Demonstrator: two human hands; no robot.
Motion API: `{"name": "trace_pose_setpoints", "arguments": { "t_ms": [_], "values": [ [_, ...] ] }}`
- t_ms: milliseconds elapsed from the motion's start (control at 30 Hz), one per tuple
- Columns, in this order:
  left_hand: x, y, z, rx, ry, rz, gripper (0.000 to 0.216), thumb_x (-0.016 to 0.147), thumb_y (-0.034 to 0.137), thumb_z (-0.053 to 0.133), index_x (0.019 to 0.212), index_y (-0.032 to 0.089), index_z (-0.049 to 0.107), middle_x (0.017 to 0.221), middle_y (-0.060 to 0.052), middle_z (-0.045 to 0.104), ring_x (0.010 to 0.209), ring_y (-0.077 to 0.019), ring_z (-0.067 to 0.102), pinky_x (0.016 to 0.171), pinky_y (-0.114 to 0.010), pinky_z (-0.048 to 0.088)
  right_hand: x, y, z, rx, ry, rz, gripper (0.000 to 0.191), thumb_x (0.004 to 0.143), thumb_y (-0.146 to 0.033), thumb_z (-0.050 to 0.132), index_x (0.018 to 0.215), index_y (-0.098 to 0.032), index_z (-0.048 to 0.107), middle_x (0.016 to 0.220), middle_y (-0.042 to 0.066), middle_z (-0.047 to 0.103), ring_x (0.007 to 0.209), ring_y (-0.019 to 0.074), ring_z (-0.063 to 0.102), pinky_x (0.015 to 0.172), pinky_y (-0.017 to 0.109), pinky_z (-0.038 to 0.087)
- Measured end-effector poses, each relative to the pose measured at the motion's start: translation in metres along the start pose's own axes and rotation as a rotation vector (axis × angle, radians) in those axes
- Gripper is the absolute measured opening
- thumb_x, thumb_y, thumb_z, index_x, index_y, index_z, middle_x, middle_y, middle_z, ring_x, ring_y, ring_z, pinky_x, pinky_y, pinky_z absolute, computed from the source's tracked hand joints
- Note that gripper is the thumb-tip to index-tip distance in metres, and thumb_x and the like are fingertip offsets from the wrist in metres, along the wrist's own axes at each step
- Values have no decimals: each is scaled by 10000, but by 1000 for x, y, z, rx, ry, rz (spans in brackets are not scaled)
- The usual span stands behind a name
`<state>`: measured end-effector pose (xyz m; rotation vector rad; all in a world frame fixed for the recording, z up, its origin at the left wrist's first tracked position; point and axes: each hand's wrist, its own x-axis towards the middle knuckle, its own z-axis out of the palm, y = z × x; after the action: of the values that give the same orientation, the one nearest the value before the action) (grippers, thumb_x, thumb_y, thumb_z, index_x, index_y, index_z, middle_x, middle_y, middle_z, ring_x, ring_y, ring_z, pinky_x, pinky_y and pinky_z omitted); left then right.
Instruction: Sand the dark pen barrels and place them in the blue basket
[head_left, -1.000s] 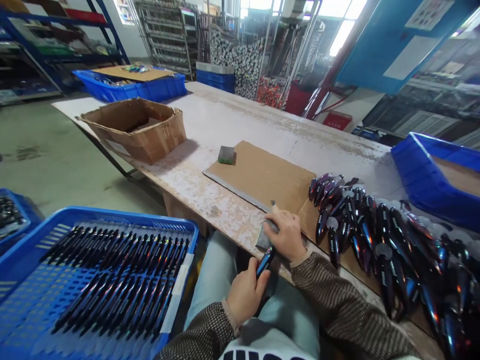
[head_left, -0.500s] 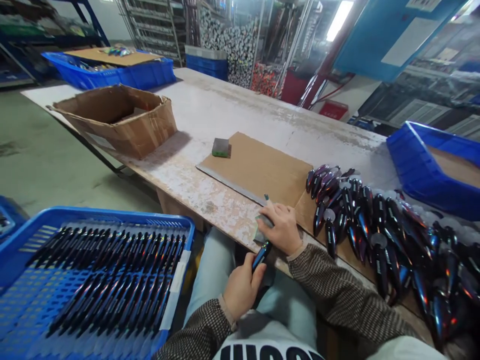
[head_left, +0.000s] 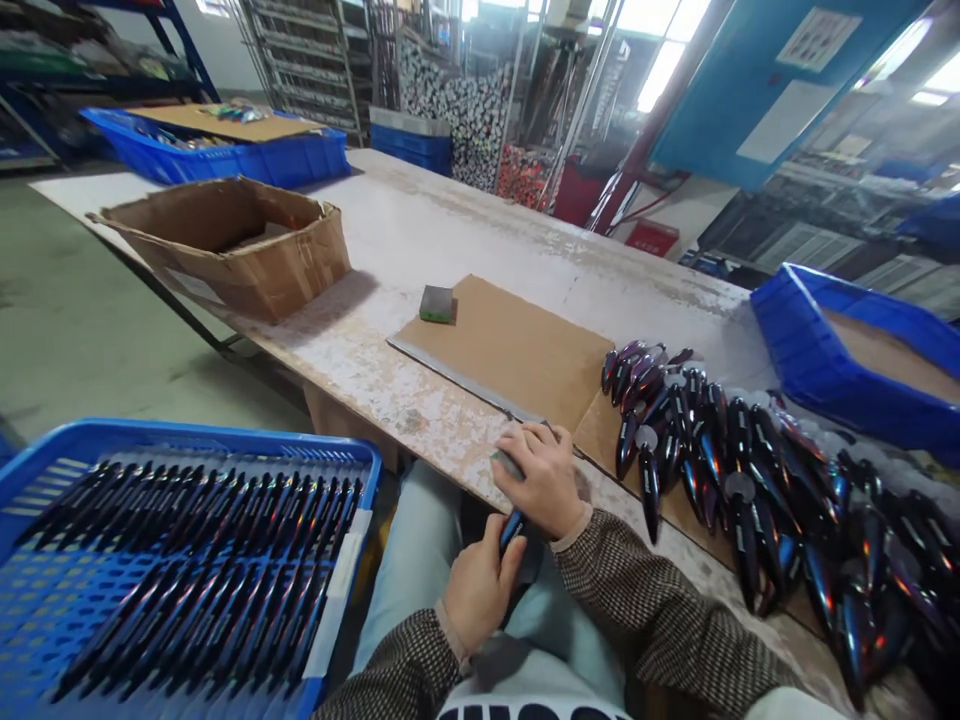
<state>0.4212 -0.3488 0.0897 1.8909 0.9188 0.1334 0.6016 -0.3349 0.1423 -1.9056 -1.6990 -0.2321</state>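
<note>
My left hand is closed round one end of a dark, glossy fishing lure, just off the table's front edge. My right hand is curled over a grey-green sanding block at that edge. The lure's far end goes under my right palm, so whether it meets the block is hidden. On a cardboard sheet beyond my hands lies a second block, grey with a green side. Many similar lures with clear lips are heaped to the right.
A blue basket at the lower left holds rows of lures. Farther back on the table stand an open cardboard box and a blue bin topped with cardboard. Another blue bin stands beyond the lure heap.
My right hand has shifted slightly left and down over the lure, covering more of it and of the block. My left hand keeps its hold. The view has tilted slightly.
</note>
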Motion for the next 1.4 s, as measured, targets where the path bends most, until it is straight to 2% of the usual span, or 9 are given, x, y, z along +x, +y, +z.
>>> {"name": "trace_pose_setpoints", "arguments": {
  "t_ms": [67, 267, 400, 567, 800, 967, 1133, 1300, 1400],
  "values": [
    [0, -1, 0, -30, 26, 16, 315, 1012, 456, 324, 1136, 229, 505, 801, -36, 676, 745, -246, 653, 616, -276, 295, 0, 4, 0, -25, -19, -8, 118, 885, -293, 659, 979, -228, 685, 1020, 52, 695, 1037, 255, 551, 938, 409, 258],
    [1, 1, -2, -115, 83, 22, 278, 1000, 436, 358, 1030, 224, 535, 697, 3, 599, 650, -195, 584, 599, -262, 276, 14, 36, -16, -91, 13, 108, 84, 883, -278, 666, 934, -230, 711, 964, 40, 705, 987, 235, 567, 861, 381, 263],
    [-1, 3, 2, -182, 120, 32, 297, 992, 449, 369, 1009, 214, 551, 694, 4, 589, 641, -185, 553, 597, -258, 281, 0, 16, -24, -117, -22, 112, 99, 915, -293, 641, 954, -232, 708, 973, 44, 700, 997, 242, 564, 864, 385, 259],
    [-1, 3, 10, -294, 111, 44, 335, 999, 473, 353, 1062, 214, 556, 824, -27, 657, 747, -197, 603, 652, -253, 342, -35, -8, -25, -137, -61, 145, 133, 944, -297, 609, 1028, -230, 688, 1030, 61, 688, 1043, 261, 539, 909, 415, 242],
    [-1, 4, 15, -169, 91, 2, 292, 1009, 435, 325, 1083, 220, 507, 750, -17, 615, 666, -202, 582, 605, -258, 300, 8, 6, -9, -215, -128, 299, 104, 930, -277, 643, 898, -220, 725, 965, 70, 713, 1003, 264, 537, 868, 418, 229],
    [0, 3, 18, -259, 63, 22, 291, 1010, 443, 316, 1040, 221, 500, 754, -12, 601, 664, -185, 561, 608, -250, 327, -9, -3, -15, -213, -104, 154, 139, 953, -288, 605, 1030, -235, 707, 1131, 78, 685, 1068, 264, 526, 932, 437, 222],
    [-2, 3, 19, -307, 69, 48, 299, 1005, 455, 320, 1022, 212, 493, 736, 0, 567, 653, -177, 526, 624, -260, 334, 5, 4, -9, -273, -157, 260, 107, 942, -283, 633, 931, -232, 726, 984, 56, 707, 1011, 257, 543, 881, 427, 232],
    [-3, -2, 20, -370, 60, 46, 325, 1004, 473, 334, 1042, 209, 521, 811, -21, 618, 717, -182, 555, 661, -265, 358, -4, -4, -13, -258, -112, 140, 153, 970, -294, 583, 1052, -244, 701, 1118, 61, 682, 1070, 267, 517, 941, 443, 221],
    [-1, -3, 20, -385, 59, 64, 336, 1004, 480, 334, 1046, 207, 525, 823, -23, 619, 723, -180, 545, 683, -263, 376, -2, -1, -10, -222, -127, 148, 100, 950, -275, 619, 978, -238, 708, 1052, 44, 698, 1030, 250, 537, 922, 434, 228]
  ]
}}
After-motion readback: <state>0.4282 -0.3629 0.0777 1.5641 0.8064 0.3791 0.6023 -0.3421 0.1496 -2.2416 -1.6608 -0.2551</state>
